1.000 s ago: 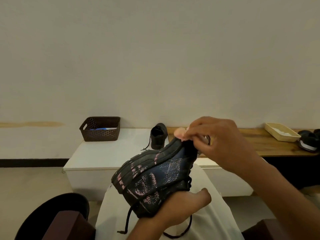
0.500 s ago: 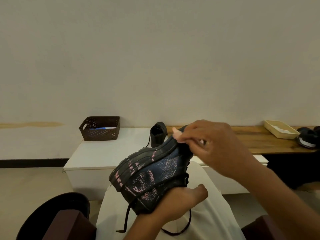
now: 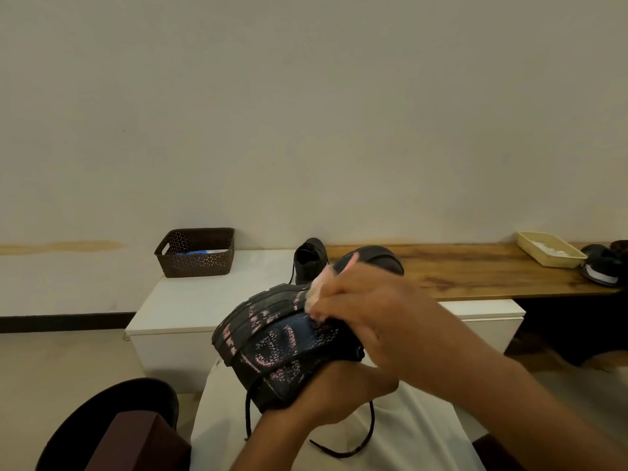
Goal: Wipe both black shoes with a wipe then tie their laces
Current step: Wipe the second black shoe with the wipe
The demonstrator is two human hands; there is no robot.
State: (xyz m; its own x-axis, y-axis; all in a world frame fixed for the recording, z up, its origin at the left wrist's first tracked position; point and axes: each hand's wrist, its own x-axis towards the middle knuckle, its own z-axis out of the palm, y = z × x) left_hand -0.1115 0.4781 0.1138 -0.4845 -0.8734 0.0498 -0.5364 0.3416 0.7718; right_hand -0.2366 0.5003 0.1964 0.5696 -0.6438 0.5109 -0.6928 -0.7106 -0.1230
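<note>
A black shoe (image 3: 272, 345) with pink-flecked side lies tilted over my lap, sole edge up. My left hand (image 3: 336, 389) grips it from below, fingers hidden behind the shoe. My right hand (image 3: 377, 321) pinches a pale pink wipe (image 3: 321, 283) and presses it on the shoe's side near the sole. Loose black laces (image 3: 360, 440) hang down onto my lap. The second black shoe (image 3: 307, 261) stands upright on the white cabinet (image 3: 190, 300), its lace untied.
A dark woven basket (image 3: 195, 252) sits at the cabinet's back left. A wooden shelf (image 3: 475, 270) runs right, bearing a cream tray (image 3: 548, 254) and another dark shoe (image 3: 601, 266). A round black seat (image 3: 102, 419) and a brown armrest (image 3: 136, 443) are low left.
My right hand has slid the wipe down and left from the shoe's top edge onto its side. The shoe has dropped slightly and tilted in my left hand.
</note>
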